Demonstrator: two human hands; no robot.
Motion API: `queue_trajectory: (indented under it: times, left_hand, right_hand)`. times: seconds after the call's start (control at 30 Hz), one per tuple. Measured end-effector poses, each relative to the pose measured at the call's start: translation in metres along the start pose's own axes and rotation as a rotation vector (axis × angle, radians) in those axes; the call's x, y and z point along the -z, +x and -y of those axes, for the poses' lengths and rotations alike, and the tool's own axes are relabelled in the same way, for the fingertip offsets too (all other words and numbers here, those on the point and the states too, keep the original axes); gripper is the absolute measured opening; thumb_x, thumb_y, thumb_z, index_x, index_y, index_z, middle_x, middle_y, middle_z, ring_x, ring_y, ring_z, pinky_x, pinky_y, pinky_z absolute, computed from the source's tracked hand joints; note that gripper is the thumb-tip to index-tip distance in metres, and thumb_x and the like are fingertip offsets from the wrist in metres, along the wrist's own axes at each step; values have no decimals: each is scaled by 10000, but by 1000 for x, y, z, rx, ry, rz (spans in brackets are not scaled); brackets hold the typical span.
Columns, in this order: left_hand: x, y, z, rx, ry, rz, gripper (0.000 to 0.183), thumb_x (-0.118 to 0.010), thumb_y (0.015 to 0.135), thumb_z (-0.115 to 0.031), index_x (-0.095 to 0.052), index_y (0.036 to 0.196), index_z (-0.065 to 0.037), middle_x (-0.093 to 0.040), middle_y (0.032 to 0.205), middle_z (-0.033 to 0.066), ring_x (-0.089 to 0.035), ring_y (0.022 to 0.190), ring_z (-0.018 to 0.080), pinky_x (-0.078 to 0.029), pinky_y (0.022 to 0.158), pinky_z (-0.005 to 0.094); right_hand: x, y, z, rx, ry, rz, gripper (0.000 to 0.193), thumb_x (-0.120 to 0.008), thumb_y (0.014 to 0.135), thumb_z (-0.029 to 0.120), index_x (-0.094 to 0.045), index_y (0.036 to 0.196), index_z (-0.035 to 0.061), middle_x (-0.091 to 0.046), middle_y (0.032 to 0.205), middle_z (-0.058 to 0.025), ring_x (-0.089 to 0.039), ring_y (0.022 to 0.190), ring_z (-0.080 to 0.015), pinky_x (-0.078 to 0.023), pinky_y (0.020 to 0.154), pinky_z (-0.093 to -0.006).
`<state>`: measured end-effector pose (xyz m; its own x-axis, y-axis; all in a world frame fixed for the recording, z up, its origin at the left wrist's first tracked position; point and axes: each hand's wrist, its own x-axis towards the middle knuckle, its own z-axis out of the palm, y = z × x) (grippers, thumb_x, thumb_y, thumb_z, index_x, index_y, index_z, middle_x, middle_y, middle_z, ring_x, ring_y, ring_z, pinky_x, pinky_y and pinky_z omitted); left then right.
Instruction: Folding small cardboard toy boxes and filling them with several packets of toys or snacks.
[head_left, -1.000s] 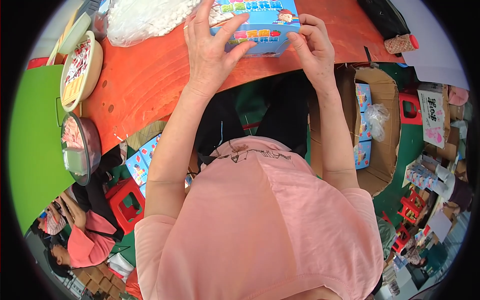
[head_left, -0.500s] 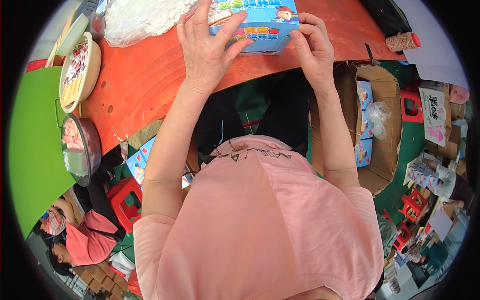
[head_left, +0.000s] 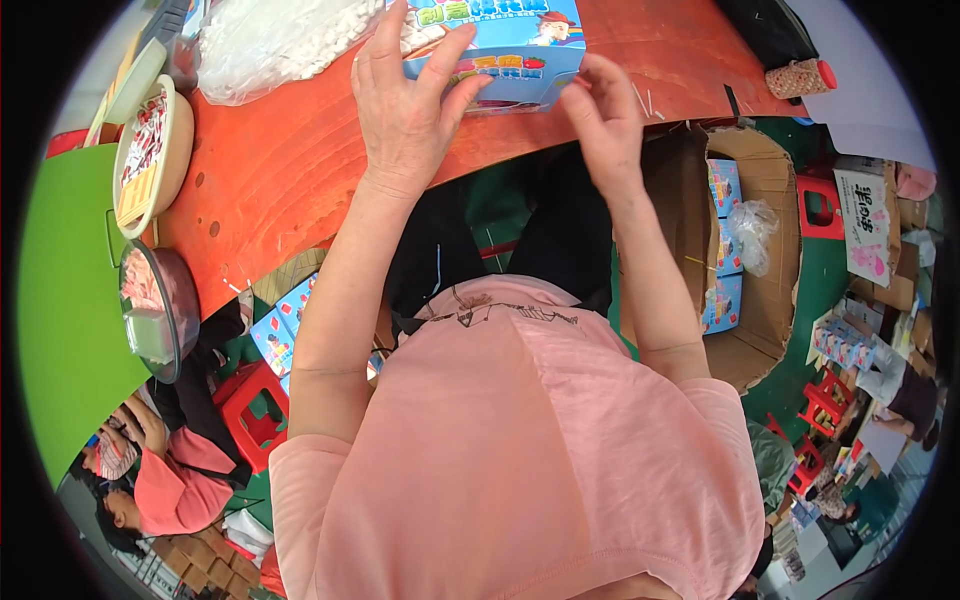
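Observation:
A blue printed cardboard box (head_left: 510, 65) rests near the front edge of the red tabletop. My left hand (head_left: 408, 105) grips its left side, with the fingers over the top and the thumb against the front face. At the box's right front corner is my right hand (head_left: 605, 115), its fingers curled and thumb bent inward. Whatever those fingertips pinch, if anything, is hidden. Left of the box lies a clear plastic bag of white pieces (head_left: 285, 45).
A cream basin of small wrapped packets (head_left: 150, 150) and a clear tub (head_left: 160, 310) stand at the left. Below the table's right side, a carton (head_left: 770, 310) holds several blue boxes. A lidded jar (head_left: 800, 80) lies far right. Co-workers sit lower left.
My right hand has moved leftward and curled in closer to the box's corner. The box sits slightly farther left in view, with my left hand still on it.

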<state>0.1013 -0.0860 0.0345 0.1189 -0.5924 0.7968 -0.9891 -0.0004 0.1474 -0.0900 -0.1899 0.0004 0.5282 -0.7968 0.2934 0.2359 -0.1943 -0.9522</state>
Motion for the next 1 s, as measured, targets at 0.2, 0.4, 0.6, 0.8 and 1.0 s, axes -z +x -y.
queue_trajectory:
  times: [0.2,0.4,0.6,0.8,1.0]
  left_hand:
    - [-1,0,0,0,-24,-7,623,-891,745,-304,-643,1314,-251,-437,1481,174,-513,1258,349,-454,982,440]
    - [-1,1,-1,13,-24,-7,626,-886,752,-302,-638,1324,-246,-444,1479,173,-510,1265,348,-450,988,445]
    - [1,1,1,12,-48,-16,602,-889,748,-320,-659,1299,-241,-449,1476,167,-495,1282,346,-424,1010,456]
    - [1,-3,4,34,-85,37,599,-873,759,-306,-649,1314,-278,-416,1504,170,-442,1350,339,-356,1102,565]
    - [5,-7,5,39,-80,71,568,-855,762,-372,-653,1291,-337,-439,1489,148,-443,1339,321,-295,1112,601]
  right_hand:
    - [-24,-12,-24,-56,-272,-100,631,-777,902,128,-382,1377,2,-545,1347,-153,-593,1159,-207,-501,981,-355]
    - [-31,-17,-31,24,-551,-142,686,-784,894,170,-338,1390,9,-534,1255,-128,-576,1102,-191,-506,921,-338]
    - [-40,-18,-35,41,-591,-176,659,-713,902,79,-310,1417,5,-515,1267,-129,-567,1096,-190,-510,917,-333]
    - [-40,-19,-36,27,-474,-172,777,-689,903,37,-185,1492,4,-491,1320,-152,-569,1133,-196,-519,912,-320]
    - [-21,-18,-8,23,-514,-106,914,-693,897,55,-81,1573,-6,-431,1410,-194,-493,1279,-255,-463,1019,-392]
